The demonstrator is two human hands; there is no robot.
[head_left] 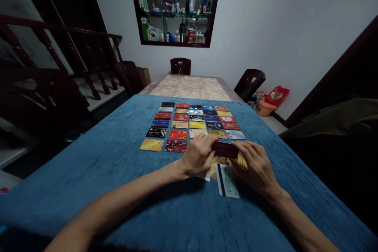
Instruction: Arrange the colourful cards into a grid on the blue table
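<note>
A dark red card [225, 149] sits pinched between my two hands just above the tabletop [88, 173], at the near edge of a grid of cards [191, 124] laid face up in rows on the blue cloth. My left hand [197, 156] grasps the card's left end with curled fingers; my right hand [256, 165] holds its right end, fingers stretched along the far edge. Under and just behind the hands lies a loose heap of cards [218, 162], some yellow, and one white card [227, 181] with a dark stripe pokes out toward me, turned back-side up. The grid's nearest row has a yellow card [151, 144] at its left end and a red patterned one [176, 146] beside it; the rest of that row runs behind my left hand, so I cannot tell how far it is filled. As I judge it, I am midway through dealing cards from the heap into the grid, with this one lifted and not yet set down. The next move, I reckon, calls for carrying it forward to an open spot in the near row, squaring it with its neighbours and letting go without nudging them. Beyond the cloth the bare marbled tabletop runs to dark chairs [180, 65] and a wall shelf [175, 8] of bottles.
</note>
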